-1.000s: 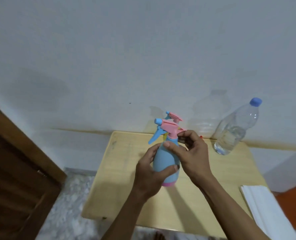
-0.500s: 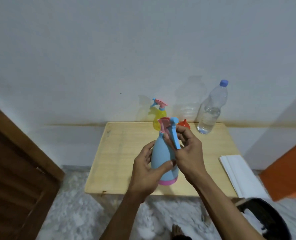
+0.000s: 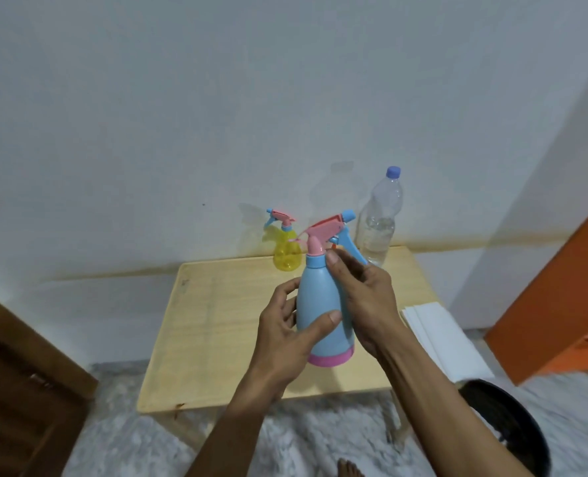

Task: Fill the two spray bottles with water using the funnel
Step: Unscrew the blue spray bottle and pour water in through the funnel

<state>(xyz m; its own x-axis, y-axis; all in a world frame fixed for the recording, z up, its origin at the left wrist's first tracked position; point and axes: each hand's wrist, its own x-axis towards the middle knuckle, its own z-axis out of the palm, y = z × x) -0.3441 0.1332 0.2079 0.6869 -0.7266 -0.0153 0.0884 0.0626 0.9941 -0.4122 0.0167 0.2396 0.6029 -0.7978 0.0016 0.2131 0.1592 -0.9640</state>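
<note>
Yellow spray bottle (image 3: 286,254) stands at back of table (image 3: 217,325), near wall, pump on. Left hand (image 3: 287,335) wraps blue spray bottle (image 3: 322,301), held above table. Right hand (image 3: 365,297) curls fingers at neck under pink trigger head (image 3: 323,230), seemingly unscrewing. Water bottle (image 3: 380,222) capped, back right. Funnel mostly hidden behind blue bottle. Risk: loosened head pops free and falls; cause, weak fingertip hold.
</note>
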